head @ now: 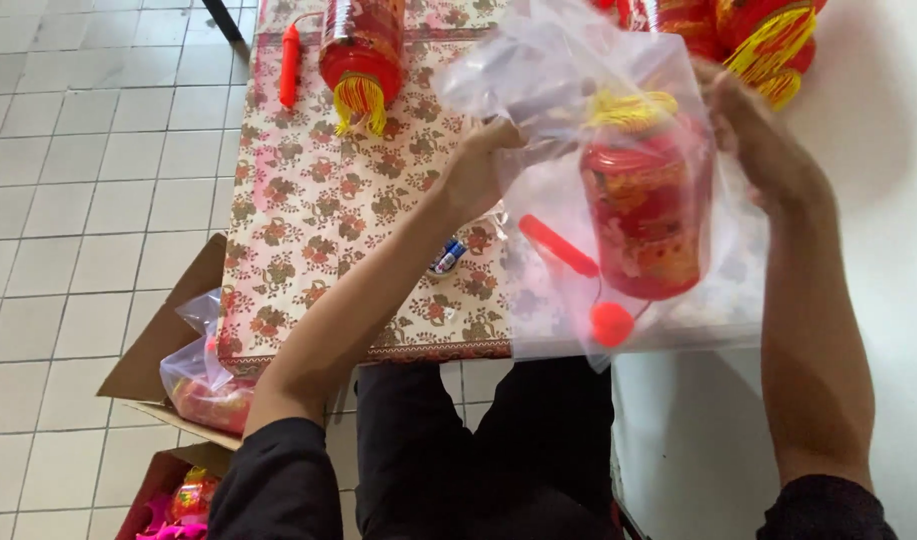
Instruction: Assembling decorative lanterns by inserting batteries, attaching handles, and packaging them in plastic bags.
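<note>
dark sleeves and black trousers sit closest, at six o'clock. both arms lift a clear plastic bag over the floral tablecloth. left hand pinches the bag's edge at nine o'clock, right hand grips it at three o'clock. inside hangs a red lantern with yellow tassel, a red handle stick beside it. another lantern lies at eleven o'clock; a cardboard box holds bagged ones at eight o'clock.

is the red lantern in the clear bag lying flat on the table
No, both hands, left hand and right hand, hold the clear bag with the red lantern above the table.
</note>
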